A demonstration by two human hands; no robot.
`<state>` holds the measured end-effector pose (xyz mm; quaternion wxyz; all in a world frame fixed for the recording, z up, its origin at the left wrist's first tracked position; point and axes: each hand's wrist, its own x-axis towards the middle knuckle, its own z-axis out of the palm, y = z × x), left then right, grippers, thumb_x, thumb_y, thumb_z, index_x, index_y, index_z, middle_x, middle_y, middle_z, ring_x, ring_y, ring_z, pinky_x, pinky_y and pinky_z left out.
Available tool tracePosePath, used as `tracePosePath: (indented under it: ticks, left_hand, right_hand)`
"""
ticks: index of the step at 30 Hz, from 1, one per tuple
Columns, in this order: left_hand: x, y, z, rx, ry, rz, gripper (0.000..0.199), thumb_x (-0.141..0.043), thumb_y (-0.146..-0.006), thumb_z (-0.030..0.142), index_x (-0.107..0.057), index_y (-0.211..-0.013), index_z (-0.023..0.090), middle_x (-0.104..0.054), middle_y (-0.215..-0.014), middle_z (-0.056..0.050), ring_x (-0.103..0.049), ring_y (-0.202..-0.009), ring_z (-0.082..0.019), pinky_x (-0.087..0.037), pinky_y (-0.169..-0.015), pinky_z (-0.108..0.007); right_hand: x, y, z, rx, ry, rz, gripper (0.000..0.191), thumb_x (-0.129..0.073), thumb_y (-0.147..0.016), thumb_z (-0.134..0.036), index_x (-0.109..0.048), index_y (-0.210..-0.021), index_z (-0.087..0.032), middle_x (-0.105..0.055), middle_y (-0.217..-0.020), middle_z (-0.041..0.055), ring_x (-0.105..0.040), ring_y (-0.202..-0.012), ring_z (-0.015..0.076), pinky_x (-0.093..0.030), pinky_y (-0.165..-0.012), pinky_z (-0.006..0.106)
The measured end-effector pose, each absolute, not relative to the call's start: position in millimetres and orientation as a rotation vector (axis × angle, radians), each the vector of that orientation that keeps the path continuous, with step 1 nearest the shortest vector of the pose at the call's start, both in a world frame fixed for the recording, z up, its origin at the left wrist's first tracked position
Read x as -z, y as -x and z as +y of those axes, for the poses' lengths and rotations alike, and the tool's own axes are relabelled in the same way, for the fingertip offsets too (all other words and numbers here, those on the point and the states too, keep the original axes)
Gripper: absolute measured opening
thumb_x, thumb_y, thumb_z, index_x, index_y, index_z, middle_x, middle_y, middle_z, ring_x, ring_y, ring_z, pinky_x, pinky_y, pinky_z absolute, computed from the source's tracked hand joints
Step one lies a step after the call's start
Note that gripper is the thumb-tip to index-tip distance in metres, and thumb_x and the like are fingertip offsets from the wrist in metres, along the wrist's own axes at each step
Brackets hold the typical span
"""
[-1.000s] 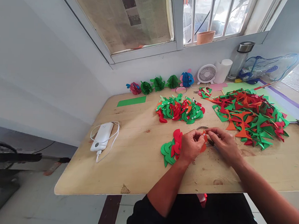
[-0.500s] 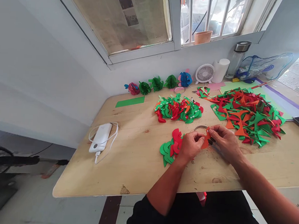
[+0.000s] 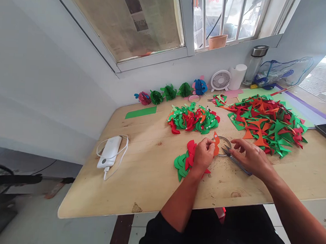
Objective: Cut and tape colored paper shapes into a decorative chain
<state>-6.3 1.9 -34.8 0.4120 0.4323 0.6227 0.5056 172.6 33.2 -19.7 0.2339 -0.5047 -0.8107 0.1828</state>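
My left hand (image 3: 204, 153) pinches an orange scalloped paper cutout (image 3: 217, 144) with a small pale patch near its top. To its right my right hand (image 3: 250, 155) is empty, thumb and fingers apart. Close under its fingers lies a hand tool with dark pointed tips and grey handles (image 3: 239, 165); it looks like pliers. Behind the orange piece is a thin grey ring (image 3: 229, 142), flat on the table. Red cutouts (image 3: 190, 152) and green cutouts (image 3: 180, 166) lie in overlapping heaps beside my left hand, which partly covers the red ones.
Folded red, green and orange pieces (image 3: 192, 118) are heaped behind my hands. Paper scraps (image 3: 269, 124) pile up at right. A power bank (image 3: 109, 152) with a cable lies at left. Along the wall stand paper figures (image 3: 169, 92), a fan (image 3: 220, 80) and a glass bottle (image 3: 254, 66).
My right hand has let go of the orange cutout and moved right, its fingers spreading near the tool. My left hand has drawn slightly left with the piece.
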Motion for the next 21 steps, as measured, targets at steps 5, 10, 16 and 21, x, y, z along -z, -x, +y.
tracePosePath:
  ticks: [5,10,16,21]
  left_hand:
    - [35,5,1,-1.225,-1.213,1.649,0.008,-0.05,-0.077,0.02,-0.054,-0.071,0.018,-0.058,-0.064,0.002,-0.055,-0.061,-0.011,-0.038,-0.056,-0.02]
    - [33,4,-1,-1.194,-1.298,1.657,0.007,-0.05,-0.078,0.019,-0.055,-0.073,0.019,-0.062,-0.066,0.0,-0.059,-0.063,-0.012,-0.041,-0.059,-0.022]
    - [29,1,-6,-0.98,-1.557,1.709,0.007,-0.054,-0.075,0.015,-0.06,-0.075,0.02,-0.067,-0.072,0.0,-0.061,-0.067,-0.014,-0.042,-0.061,-0.024]
    - [23,-1,-9,-0.766,-1.769,1.744,0.012,-0.058,-0.075,0.015,-0.064,-0.084,0.021,-0.068,-0.085,-0.002,-0.062,-0.078,-0.017,-0.045,-0.068,-0.027]
  right_hand:
    - [29,-180,13,-0.203,1.4,-2.423,0.034,-0.056,-0.079,-0.042,-0.059,-0.108,-0.025,-0.066,-0.092,0.0055,-0.062,-0.083,0.0245,-0.044,-0.061,0.033]
    - [35,-182,16,-0.296,1.403,-2.333,0.031,-0.054,-0.079,-0.037,-0.061,-0.107,-0.025,-0.066,-0.091,0.0056,-0.062,-0.08,0.0232,-0.045,-0.06,0.032]
    - [26,-191,25,-0.83,1.426,-1.793,0.04,-0.058,-0.076,-0.05,-0.064,-0.101,-0.019,-0.059,-0.073,0.0026,-0.054,-0.059,0.015,-0.043,-0.052,0.027]
    - [17,-191,22,-0.973,1.491,-1.489,0.041,-0.064,-0.071,-0.05,-0.066,-0.096,-0.018,-0.06,-0.075,0.003,-0.056,-0.067,0.0163,-0.044,-0.057,0.027]
